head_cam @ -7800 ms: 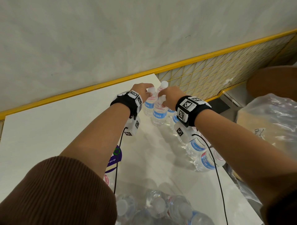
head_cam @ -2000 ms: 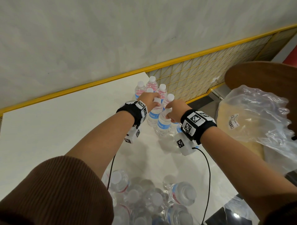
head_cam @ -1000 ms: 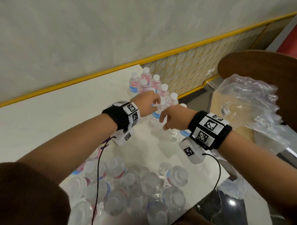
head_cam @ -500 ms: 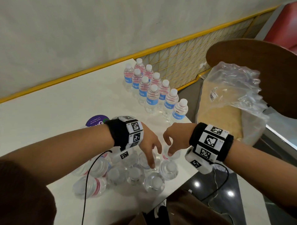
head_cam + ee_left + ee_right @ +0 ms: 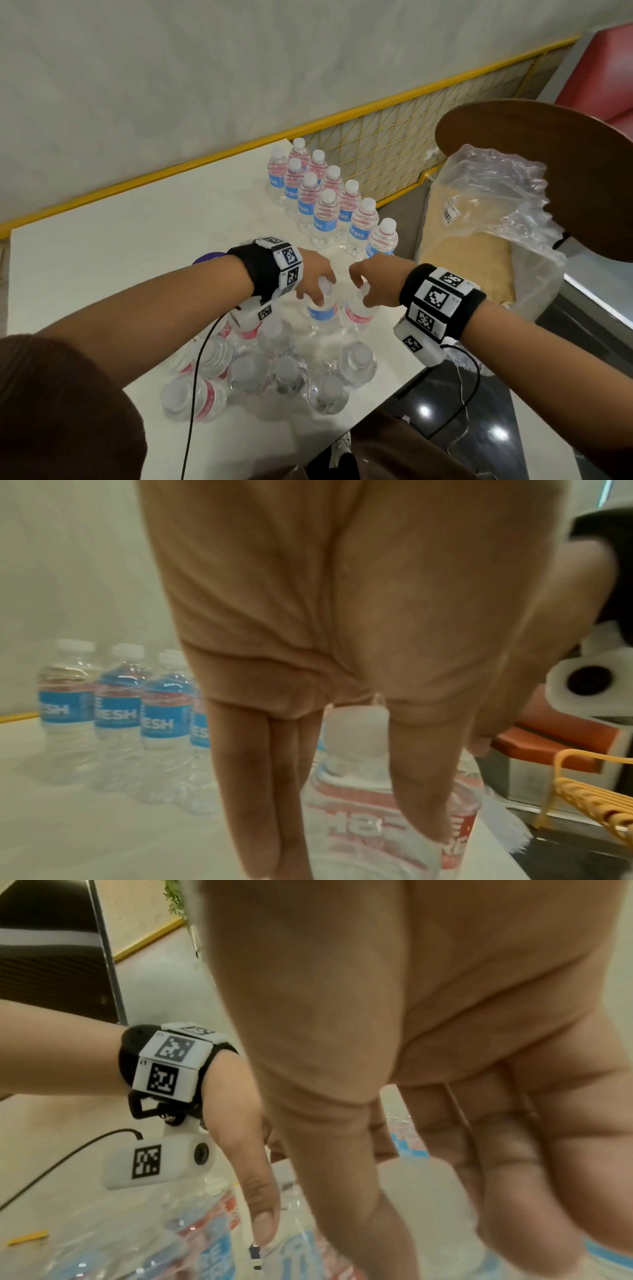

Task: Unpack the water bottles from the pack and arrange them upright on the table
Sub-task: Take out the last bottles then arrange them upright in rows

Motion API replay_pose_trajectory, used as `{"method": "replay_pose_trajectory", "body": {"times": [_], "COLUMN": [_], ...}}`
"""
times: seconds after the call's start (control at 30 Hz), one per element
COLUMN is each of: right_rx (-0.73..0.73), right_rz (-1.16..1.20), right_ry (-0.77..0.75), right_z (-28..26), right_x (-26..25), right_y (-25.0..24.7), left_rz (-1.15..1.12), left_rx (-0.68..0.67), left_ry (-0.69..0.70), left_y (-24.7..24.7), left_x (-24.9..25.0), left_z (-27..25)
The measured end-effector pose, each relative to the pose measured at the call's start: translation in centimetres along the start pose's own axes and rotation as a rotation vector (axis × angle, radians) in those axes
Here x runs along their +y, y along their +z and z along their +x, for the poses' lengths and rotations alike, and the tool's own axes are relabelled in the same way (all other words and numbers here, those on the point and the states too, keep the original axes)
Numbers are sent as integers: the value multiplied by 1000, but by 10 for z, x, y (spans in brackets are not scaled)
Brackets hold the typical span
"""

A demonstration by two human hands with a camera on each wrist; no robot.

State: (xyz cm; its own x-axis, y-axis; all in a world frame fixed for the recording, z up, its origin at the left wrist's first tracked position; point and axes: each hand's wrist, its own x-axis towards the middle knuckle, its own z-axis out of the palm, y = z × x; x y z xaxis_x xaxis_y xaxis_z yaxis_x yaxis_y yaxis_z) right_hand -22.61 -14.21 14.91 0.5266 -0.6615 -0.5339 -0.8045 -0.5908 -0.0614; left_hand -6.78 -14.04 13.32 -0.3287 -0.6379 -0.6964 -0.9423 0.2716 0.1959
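From the head view I have both hands down on the near cluster — the left hand (image 5: 313,279) sits on top of a blue-labelled bottle (image 5: 322,313), and the right hand (image 5: 375,282) on top of the red-labelled bottle (image 5: 358,313) just beside it at 3 o'clock. Both bottles stand upright, long axis vertical, so each grip comes from straight above onto the cap end.

Left grip: the left wrist view shows the cap tucked up between the fingers (image 5: 414,777), which run down either side of the neck and shoulder — I read that as grasping the bottle by its top. Right grip: fingers curled over the cap in the head view; in the right wrist view they bend downward, but the cap itself is hidden, so I judge it grasping, not certain.

The move I expect turns on this: the arranged rows (image 5: 329,202) stand at about 12 o'clock from my hands, further back on the table (image 5: 120,246), with the nearest placed bottle (image 5: 382,240) just beyond the right hand. The free end of the rows is the near end, so the right hand is closer to the next slot.

The loose bottles (image 5: 274,373) still to unpack sit at 6 o'clock, in clear wrap, near the table's front edge.
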Motion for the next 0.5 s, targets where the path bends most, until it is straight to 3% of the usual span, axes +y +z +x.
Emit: {"method": "replay_pose_trajectory", "body": {"times": [0.3,0.5], "right_rx": [204,234], "right_rz": [151,180], "right_ry": [97,101], "right_z": [21,23], "right_x": [30,38], "right_y": [-5,-3], "left_rz": [-74,-279], "left_rx": [373,468], "left_ry": [-59,-5], "left_y": [-24,-29], "left_x": [-19,-31], "left_z": [35,41]}}
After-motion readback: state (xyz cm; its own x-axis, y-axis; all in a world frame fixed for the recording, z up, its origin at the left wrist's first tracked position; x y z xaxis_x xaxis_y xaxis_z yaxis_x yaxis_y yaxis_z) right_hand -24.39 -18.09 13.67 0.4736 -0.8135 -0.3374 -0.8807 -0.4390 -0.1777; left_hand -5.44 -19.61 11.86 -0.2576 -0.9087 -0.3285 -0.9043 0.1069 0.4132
